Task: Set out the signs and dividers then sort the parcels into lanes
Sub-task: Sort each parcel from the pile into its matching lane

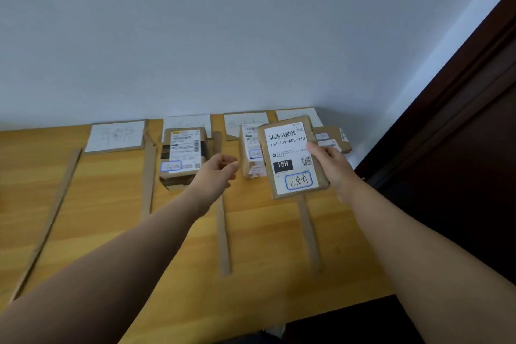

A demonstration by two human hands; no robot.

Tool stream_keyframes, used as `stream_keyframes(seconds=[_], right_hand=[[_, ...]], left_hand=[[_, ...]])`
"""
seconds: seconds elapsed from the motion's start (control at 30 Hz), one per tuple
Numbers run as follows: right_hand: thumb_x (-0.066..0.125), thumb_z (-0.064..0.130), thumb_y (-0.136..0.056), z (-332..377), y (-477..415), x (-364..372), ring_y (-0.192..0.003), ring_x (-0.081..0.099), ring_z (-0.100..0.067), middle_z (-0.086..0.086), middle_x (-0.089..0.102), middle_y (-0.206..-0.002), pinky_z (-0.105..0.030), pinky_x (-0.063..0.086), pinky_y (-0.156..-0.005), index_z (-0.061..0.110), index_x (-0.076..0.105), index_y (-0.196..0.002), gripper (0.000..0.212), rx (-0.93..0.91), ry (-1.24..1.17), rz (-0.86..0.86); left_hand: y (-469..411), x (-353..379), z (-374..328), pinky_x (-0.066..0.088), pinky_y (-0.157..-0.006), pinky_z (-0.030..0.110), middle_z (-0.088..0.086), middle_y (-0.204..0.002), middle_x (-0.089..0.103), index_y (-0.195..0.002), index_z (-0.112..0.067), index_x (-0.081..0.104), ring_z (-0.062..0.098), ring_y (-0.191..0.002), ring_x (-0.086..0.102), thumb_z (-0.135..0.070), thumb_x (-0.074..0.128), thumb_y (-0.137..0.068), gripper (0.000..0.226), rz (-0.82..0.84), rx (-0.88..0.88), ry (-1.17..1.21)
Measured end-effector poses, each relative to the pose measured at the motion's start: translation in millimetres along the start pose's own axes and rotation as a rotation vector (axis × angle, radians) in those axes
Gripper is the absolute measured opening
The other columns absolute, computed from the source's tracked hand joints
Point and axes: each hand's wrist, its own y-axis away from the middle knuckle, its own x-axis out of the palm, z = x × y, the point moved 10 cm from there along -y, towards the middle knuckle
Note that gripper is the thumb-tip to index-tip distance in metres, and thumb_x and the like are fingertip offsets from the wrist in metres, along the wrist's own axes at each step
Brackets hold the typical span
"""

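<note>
Head view. Sorting step in hand, to judge from the layout: four paper signs (116, 135) already along the far edge of the bench (111, 218), and four cardboard dividers (223, 237) already laid from there toward the near edge.

Grips a flat brown parcel (291, 158) in the right hand (331, 165), thumb on the white label. Lifted off the bench, over the far end of the rightmost divider, near the far right corner.

Released and holding nothing, the left hand (219, 173), with fingers loosely curled, in the air just beside a taped box (183, 156) in the second lane from the left edge.

In the third lane a second parcel (251, 153), partly hidden behind the held one. At the far right corner a last parcel (331, 138). No parcel visible in the leftmost lane.

Next, probably: read the blue-framed handwriting on the label, match it to a sign, and lower the parcel flat inside that lane without pushing a divider. Writing on the signs too blurred to tell which lane.
</note>
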Motion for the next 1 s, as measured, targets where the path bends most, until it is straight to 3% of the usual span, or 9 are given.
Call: stream_keyframes(seconds=[0.13, 0.27, 0.47, 0.6, 0.67, 0.73, 1.0], right_hand=[[0.062, 0.058, -0.082, -11, -22, -30, -0.098, 0.066, -0.017, 0.002, 0.070, -0.109, -0.031, 0.050, -0.085, 0.019, 0.058, -0.114, 0.050, 0.019, 0.064, 0.000], [0.060, 0.047, -0.089, -29, -33, -50, -0.089, 0.068, -0.014, 0.001, 0.071, -0.103, -0.025, 0.048, -0.067, 0.016, 0.056, -0.113, 0.040, 0.071, 0.013, 0.011], [0.060, 0.044, -0.090, -75, -46, -88, -0.081, 0.065, -0.011, 0.003, 0.068, -0.094, -0.024, 0.046, -0.060, 0.016, 0.053, -0.115, 0.038, 0.179, 0.000, -0.046], [0.062, 0.048, -0.087, -106, -55, -105, -0.093, 0.068, -0.018, -0.001, 0.071, -0.102, -0.034, 0.054, -0.082, 0.013, 0.057, -0.121, 0.048, 0.257, 0.045, -0.024], [0.064, 0.050, -0.085, -113, -60, -108, -0.101, 0.067, -0.022, -0.002, 0.071, -0.107, -0.041, 0.052, -0.094, 0.015, 0.061, -0.118, 0.048, 0.277, 0.084, -0.001], [0.064, 0.050, -0.085, -118, -65, -107, -0.103, 0.066, -0.023, -0.003, 0.071, -0.109, -0.043, 0.050, -0.097, 0.017, 0.063, -0.114, 0.044, 0.287, 0.097, 0.016], [0.057, 0.039, -0.094, -117, -86, -109, -0.088, 0.068, -0.022, -0.006, 0.070, -0.101, -0.035, 0.056, -0.075, 0.011, 0.061, -0.113, 0.034, 0.262, 0.137, -0.015]], left_hand=[[-4, 29, -8, 0.048, -0.073, 0.022, -0.006, -0.102, 0.061, -0.117, -0.020, 0.054, 0.010, -0.095, 0.059, -0.027, 0.051, -0.097, 0.021, -0.030, 0.011, -0.002], [-17, 52, -11, 0.050, -0.077, 0.025, 0.001, -0.106, 0.063, -0.114, -0.019, 0.056, 0.016, -0.098, 0.060, -0.027, 0.052, -0.097, 0.019, -0.028, -0.021, -0.011], [-38, 91, -2, 0.049, -0.082, 0.029, 0.005, -0.110, 0.062, -0.113, -0.018, 0.057, 0.019, -0.101, 0.060, -0.026, 0.053, -0.096, 0.019, 0.026, -0.057, -0.049], [-47, 115, 3, 0.050, -0.086, 0.033, 0.006, -0.109, 0.061, -0.110, -0.016, 0.058, 0.020, -0.102, 0.060, -0.024, 0.054, -0.096, 0.017, 0.062, -0.088, -0.057], [-52, 126, 1, 0.050, -0.085, 0.032, 0.004, -0.108, 0.061, -0.112, -0.016, 0.057, 0.019, -0.102, 0.060, -0.024, 0.054, -0.096, 0.019, 0.076, -0.088, -0.054], [-57, 133, -1, 0.050, -0.084, 0.030, 0.002, -0.107, 0.061, -0.115, -0.015, 0.056, 0.018, -0.102, 0.060, -0.025, 0.054, -0.096, 0.022, 0.087, -0.090, -0.049], [-74, 144, -7, 0.050, -0.083, 0.029, 0.003, -0.106, 0.061, -0.114, -0.016, 0.055, 0.019, -0.101, 0.060, -0.024, 0.053, -0.096, 0.020, 0.085, -0.097, -0.065]])
